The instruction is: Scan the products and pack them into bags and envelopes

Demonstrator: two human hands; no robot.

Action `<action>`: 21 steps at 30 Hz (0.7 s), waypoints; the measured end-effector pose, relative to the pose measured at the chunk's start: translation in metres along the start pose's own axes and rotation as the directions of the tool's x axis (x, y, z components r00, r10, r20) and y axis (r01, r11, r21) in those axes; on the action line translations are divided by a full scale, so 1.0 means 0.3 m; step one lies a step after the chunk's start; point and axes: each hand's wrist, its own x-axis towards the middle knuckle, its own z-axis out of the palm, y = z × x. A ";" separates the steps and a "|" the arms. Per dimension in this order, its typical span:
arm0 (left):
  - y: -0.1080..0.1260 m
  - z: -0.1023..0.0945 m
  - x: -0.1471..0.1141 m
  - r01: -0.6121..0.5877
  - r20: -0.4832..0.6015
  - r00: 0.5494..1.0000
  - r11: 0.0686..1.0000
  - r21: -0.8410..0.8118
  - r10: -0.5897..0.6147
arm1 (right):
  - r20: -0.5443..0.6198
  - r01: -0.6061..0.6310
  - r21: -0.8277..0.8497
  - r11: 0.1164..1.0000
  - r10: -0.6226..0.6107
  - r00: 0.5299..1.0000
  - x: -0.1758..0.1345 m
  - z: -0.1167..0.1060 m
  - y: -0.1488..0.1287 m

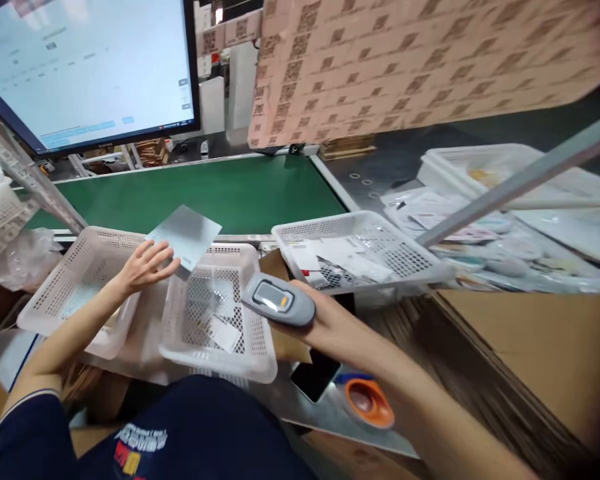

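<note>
My left hand (150,265) is at the near left edge of a thin pale blue-grey flat sheet (187,233), its fingers bent against it. The sheet is tilted above the far rims of two white plastic baskets. My right hand (307,300) grips a grey handheld barcode scanner (279,299) with a small screen and an orange button. The scanner hides most of its fingers. It points left over the right rim of the middle basket (267,347), which holds a white labelled slip (224,333) and clear packets.
A left basket (40,313) stands under my left forearm. Another basket (405,247) with white packets is at right. A green conveyor belt (220,190) runs behind, below a monitor (95,67). A phone (315,377) and orange tape roll (367,402) lie near my right forearm. A slanted metal bar (520,177) crosses the right.
</note>
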 end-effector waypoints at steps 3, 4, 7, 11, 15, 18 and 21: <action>0.006 0.065 0.030 -0.121 0.179 0.974 0.986 -0.110 0.139 | 0.130 -0.042 0.129 0.991 0.025 0.991 0.052 -0.039 -0.024; 0.005 0.079 0.037 -0.159 0.217 0.958 0.977 -0.144 0.188 | 0.162 -0.035 0.139 0.990 0.012 0.987 0.065 -0.043 -0.034; 0.002 0.107 0.053 -0.237 0.262 0.918 0.941 -0.243 0.299 | 0.185 -0.010 0.058 0.998 -0.001 0.983 0.088 -0.033 -0.061; 0.004 0.139 0.095 -0.231 0.311 0.890 0.919 -0.320 0.333 | 0.220 0.005 -0.073 0.997 0.012 0.975 0.093 0.002 -0.062; 0.022 0.193 0.125 -0.227 0.367 0.888 0.959 -0.173 0.276 | 0.186 -0.021 -0.084 0.996 0.036 0.982 0.068 0.023 -0.016; 0.042 0.205 0.046 0.009 0.233 0.971 0.987 0.159 -0.046 | 0.129 -0.059 -0.092 0.994 0.071 0.989 0.012 0.012 0.044; 0.041 0.151 -0.131 0.406 0.059 0.880 0.811 0.421 -0.472 | 0.056 -0.033 -0.101 0.994 0.039 0.998 -0.059 -0.014 0.118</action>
